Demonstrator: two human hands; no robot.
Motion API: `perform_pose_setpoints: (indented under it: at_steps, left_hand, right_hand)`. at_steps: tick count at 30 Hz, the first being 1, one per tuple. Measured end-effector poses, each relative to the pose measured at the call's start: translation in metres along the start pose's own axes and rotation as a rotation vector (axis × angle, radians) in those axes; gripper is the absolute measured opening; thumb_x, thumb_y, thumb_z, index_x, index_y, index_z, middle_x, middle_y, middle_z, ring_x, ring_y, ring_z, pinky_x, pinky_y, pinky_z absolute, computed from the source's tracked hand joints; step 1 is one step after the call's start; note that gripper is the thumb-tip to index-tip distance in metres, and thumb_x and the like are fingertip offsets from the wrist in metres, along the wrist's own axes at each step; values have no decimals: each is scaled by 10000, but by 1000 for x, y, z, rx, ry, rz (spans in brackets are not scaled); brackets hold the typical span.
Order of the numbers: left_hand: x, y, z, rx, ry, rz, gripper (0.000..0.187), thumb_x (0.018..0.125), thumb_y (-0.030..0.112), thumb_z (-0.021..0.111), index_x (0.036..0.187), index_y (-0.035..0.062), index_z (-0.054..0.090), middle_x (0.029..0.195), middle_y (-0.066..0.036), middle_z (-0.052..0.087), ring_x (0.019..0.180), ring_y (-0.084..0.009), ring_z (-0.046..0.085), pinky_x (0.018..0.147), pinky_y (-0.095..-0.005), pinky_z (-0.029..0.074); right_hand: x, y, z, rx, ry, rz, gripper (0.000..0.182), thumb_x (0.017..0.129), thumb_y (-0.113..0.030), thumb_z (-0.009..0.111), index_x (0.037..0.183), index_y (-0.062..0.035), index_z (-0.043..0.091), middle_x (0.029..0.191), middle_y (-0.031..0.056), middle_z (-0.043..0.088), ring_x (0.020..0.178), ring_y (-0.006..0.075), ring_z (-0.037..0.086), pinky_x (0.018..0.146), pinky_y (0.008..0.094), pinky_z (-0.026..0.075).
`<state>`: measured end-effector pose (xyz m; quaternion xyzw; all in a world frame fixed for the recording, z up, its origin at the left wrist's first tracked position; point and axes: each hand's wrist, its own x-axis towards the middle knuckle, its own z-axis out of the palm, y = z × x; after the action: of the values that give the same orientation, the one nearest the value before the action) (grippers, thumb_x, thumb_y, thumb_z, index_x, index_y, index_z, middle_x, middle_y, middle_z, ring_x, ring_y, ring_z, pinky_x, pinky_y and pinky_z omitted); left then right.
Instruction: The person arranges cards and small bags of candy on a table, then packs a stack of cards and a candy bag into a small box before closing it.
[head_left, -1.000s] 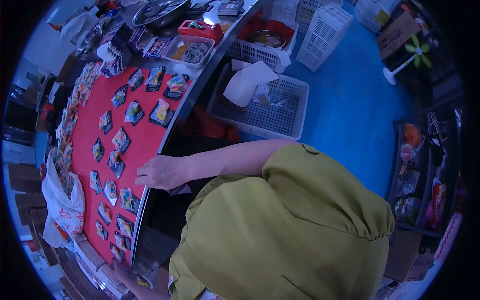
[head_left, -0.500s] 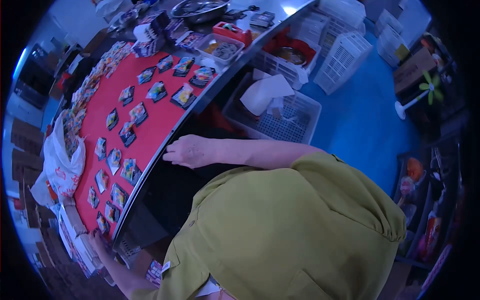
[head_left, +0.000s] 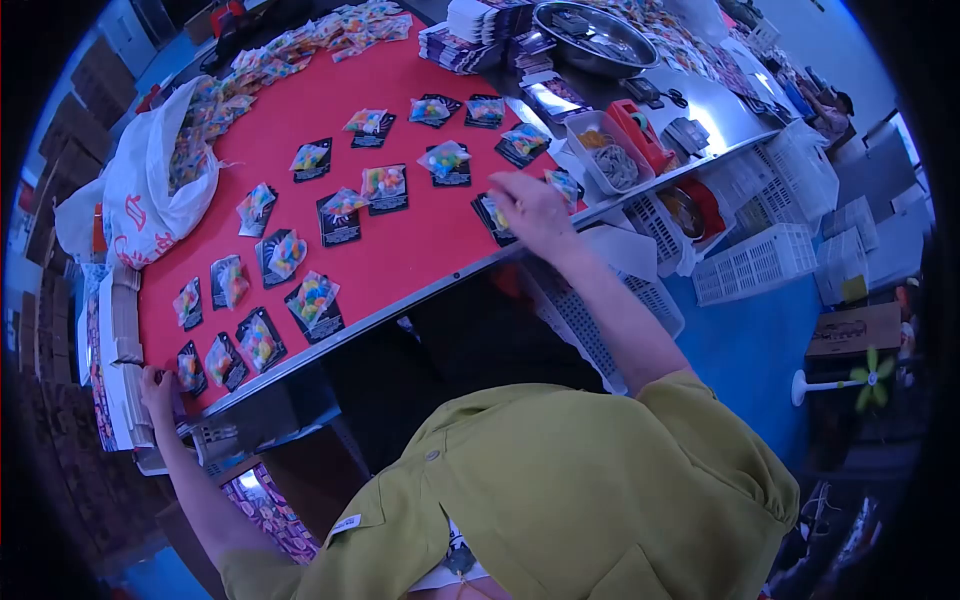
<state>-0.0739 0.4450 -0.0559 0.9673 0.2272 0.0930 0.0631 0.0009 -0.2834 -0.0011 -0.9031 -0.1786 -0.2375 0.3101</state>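
Note:
My right hand (head_left: 535, 215) reaches over the right part of the red tabletop, its fingers curled down at a small clear packet of colourful pieces (head_left: 498, 214) on a black card. The fingertips partly cover this packet. At the table's left corner, my left hand (head_left: 157, 392) has its fingers bent beside a stack of white folded cards or boxes (head_left: 127, 400); what they grip, if anything, is too small to make out. Several more black cards with packets, such as one card with its packet (head_left: 315, 300), lie spread across the red surface (head_left: 400, 245).
A white plastic bag (head_left: 150, 205) spills packets at the back left. Stacked printed cards (head_left: 465, 45), a metal bowl (head_left: 600, 40), a tub of rubber bands (head_left: 612, 160) and a red tape dispenser (head_left: 640, 135) stand at the back right. White baskets (head_left: 755, 265) are beyond the table edge.
My view has turned to the right. My right hand has moved from the table's front edge out over the cards to a packet. My left hand stays at the table's left corner.

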Motion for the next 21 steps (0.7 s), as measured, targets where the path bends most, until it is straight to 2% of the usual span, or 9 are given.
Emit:
perform_pose_setpoints:
  at_steps: [2, 6, 8, 9, 10, 11, 13, 17, 21]
  left_hand:
    - [-4, -7, 5, -105, 130, 131, 238, 744, 207, 668, 839, 17, 561, 859, -125, 550, 865, -280, 555, 780, -396, 434]
    - [-7, -18, 2, -172, 103, 197, 228, 741, 180, 665, 874, 24, 566, 851, -114, 552, 853, -273, 556, 772, -375, 432]
    - [-3, -25, -4, -163, -102, 51, 315, 777, 137, 663, 1054, 17, 575, 1072, -126, 545, 1033, -279, 535, 897, -373, 419]
    - [-5, -23, -7, -155, -101, 53, 315, 777, 137, 663, 1054, 17, 575, 1072, -126, 545, 1033, -279, 535, 897, -373, 419]
    - [-11, -22, -8, -360, -41, 67, 377, 793, 145, 662, 1132, 21, 553, 1165, -135, 516, 1108, -288, 500, 943, -378, 392]
    - [-18, -18, -10, -565, 16, 79, 440, 810, 153, 660, 1210, 25, 531, 1258, -145, 487, 1183, -296, 465, 990, -384, 365]
    - [-24, -16, -29, -325, 128, 98, 475, 832, 181, 648, 1255, 19, 502, 1300, -158, 467, 1239, -306, 414, 1030, -382, 324]
    - [-15, -2, -57, 19, 503, 279, 466, 865, 159, 624, 1294, 44, 482, 1391, -147, 396, 1288, -319, 372, 1065, -418, 274]
    - [-22, 145, -88, -61, 587, 482, 434, 882, 130, 605, 1290, 43, 483, 1343, -139, 455, 1274, -289, 401, 1018, -411, 357]
  right_hand:
    - [32, 33, -11, -161, 54, 100, 234, 844, -175, 599, 1022, -25, 601, 985, 144, 624, 907, 311, 609, 774, 395, 491]
    - [102, 126, -12, -810, -48, 188, 365, 834, -249, 618, 1104, -9, 571, 1014, 154, 619, 963, 317, 597, 809, 442, 463]
    - [131, 154, -6, -919, -107, 265, 411, 829, -274, 619, 1134, -6, 558, 1057, 157, 616, 1003, 320, 592, 839, 453, 455]
    - [145, 161, -5, -896, -228, 467, 371, 848, -239, 563, 1149, -23, 572, 1126, 159, 599, 1075, 309, 567, 885, 459, 427]
    - [154, 167, -4, -863, -355, 669, 348, 867, -204, 507, 1164, -40, 585, 1195, 161, 582, 1148, 297, 541, 931, 465, 399]
    - [160, 171, -4, -855, -364, 673, 348, 867, -204, 507, 1164, -40, 585, 1195, 161, 582, 1148, 297, 541, 931, 465, 399]
    - [168, 179, -4, -728, -553, 724, 365, 876, -239, 500, 1187, -75, 594, 1248, 150, 565, 1183, 281, 526, 977, 456, 365]
    - [163, 169, -1, -814, -537, 566, 267, 850, -159, 524, 1069, -106, 668, 1130, 120, 642, 1084, 267, 597, 928, 450, 399]
    - [158, 171, 9, -936, -454, 359, 232, 849, -111, 515, 998, -117, 693, 1043, 92, 677, 983, 264, 644, 860, 433, 441]
